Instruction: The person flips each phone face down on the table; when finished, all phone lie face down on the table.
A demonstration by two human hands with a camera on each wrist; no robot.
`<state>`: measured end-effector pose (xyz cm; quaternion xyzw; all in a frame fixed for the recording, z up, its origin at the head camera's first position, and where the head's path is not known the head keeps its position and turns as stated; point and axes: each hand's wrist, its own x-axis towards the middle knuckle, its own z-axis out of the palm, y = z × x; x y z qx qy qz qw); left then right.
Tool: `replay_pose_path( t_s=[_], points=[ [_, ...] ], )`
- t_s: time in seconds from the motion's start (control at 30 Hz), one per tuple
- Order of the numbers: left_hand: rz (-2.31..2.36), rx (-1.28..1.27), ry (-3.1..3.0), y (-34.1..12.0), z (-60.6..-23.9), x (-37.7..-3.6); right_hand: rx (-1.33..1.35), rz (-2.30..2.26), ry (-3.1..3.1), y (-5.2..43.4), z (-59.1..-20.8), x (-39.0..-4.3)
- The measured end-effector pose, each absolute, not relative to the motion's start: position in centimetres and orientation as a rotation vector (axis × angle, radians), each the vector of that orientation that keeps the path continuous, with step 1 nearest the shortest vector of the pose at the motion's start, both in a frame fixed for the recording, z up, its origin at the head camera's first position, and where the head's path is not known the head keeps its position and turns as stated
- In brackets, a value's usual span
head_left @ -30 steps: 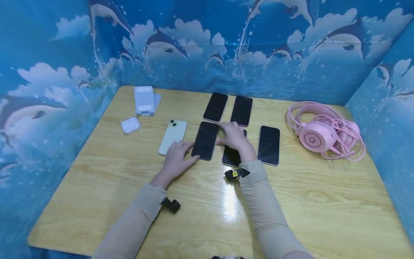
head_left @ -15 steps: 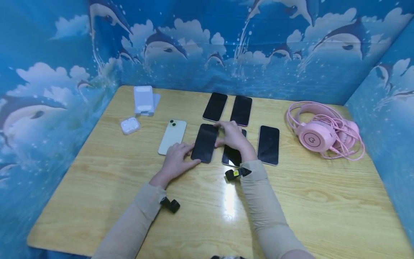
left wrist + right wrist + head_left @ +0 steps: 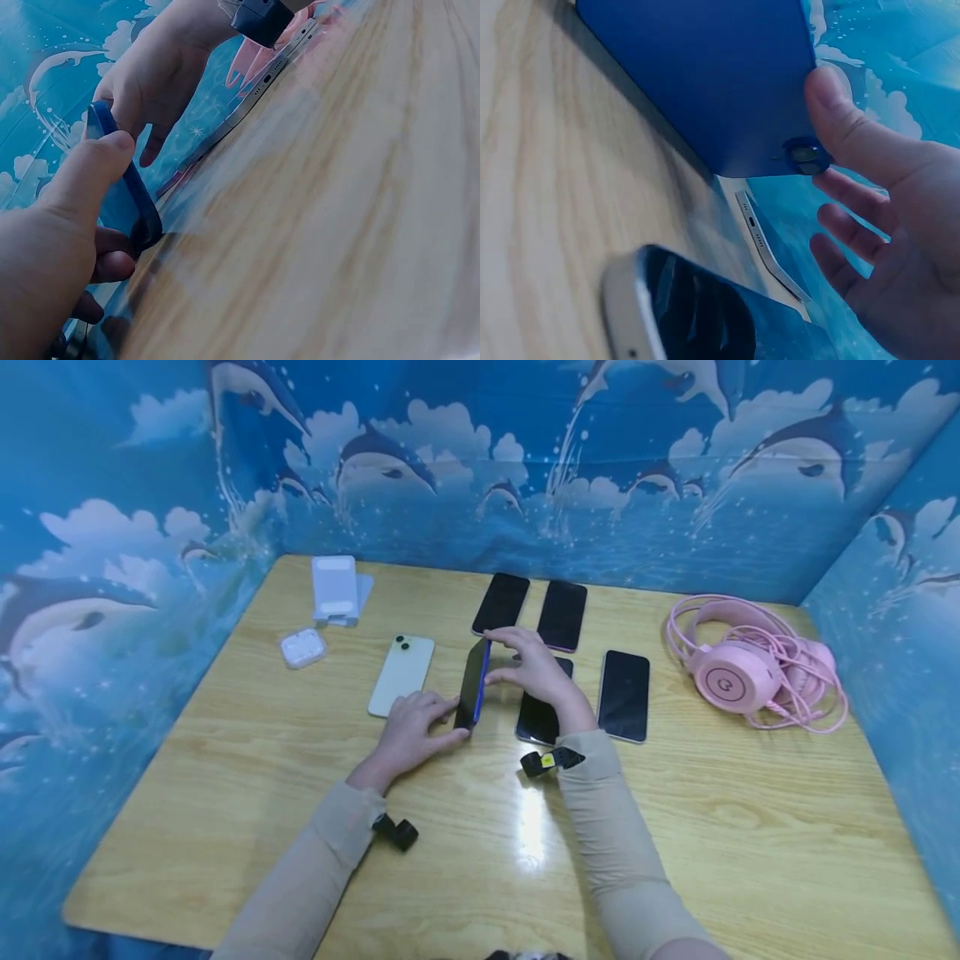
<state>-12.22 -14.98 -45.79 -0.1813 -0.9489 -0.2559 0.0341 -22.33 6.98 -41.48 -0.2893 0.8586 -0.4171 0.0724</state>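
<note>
A blue-backed smartphone (image 3: 473, 685) stands tilted up on its long left edge at mid-table, its dark screen facing left in the head view. My left hand (image 3: 411, 729) grips its near end, thumb at the bottom and fingers by the lower left edge. With thumb and index finger, my right hand (image 3: 536, 668) pinches the far upper corner. The right wrist view shows the blue back (image 3: 705, 82) and a camera bump (image 3: 807, 154) beside those fingertips. Partly under the right hand lies a dark-screened phone (image 3: 536, 718). A pale phone (image 3: 401, 677) lies face down beside the left hand.
Two dark-screened phones, one at back left (image 3: 501, 603) and one at back right (image 3: 562, 615), lie beyond the hands. Another phone (image 3: 624, 697) lies right of the right wrist. Pink headphones (image 3: 731, 677) with coiled cable sit at right. A small white case (image 3: 303, 648) and pale stand-like item (image 3: 335, 589) are at left.
The blue-backed phone lay flat, slid slightly toward the near edge, then its right edge was raised. My right hand rose with it; the left hand stayed nearly in place.
</note>
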Motion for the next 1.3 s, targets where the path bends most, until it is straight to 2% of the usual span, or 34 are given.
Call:
replay_pose_path(
  t_s=[0.2,0.37,0.63,0.87,1.07,1.3],
  points=[
    [-0.781,-0.613,-2.898,-15.0,-45.7,-12.1,-1.015,-1.217,2.460,6.4,-42.1,-22.1],
    [-0.949,-0.674,-2.744,-14.8,-45.8,-12.2,-1.085,-1.205,2.420,6.0,-42.7,-21.9],
    [-1.080,-0.705,-2.558,-14.8,-45.6,-12.2,-1.030,-1.239,2.402,5.7,-42.9,-21.8],
    [-1.100,-0.611,-2.571,-14.9,-45.6,-12.2,-0.974,-1.012,2.462,5.1,-43.5,-21.7],
    [-0.891,-0.504,-2.795,-14.9,-45.8,-12.3,-1.013,-0.811,2.577,4.8,-43.5,-21.6],
    [-0.628,-0.495,-2.991,-14.9,-45.7,-12.4,-0.956,-0.630,2.694,4.3,-43.0,-21.1]
  ],
)
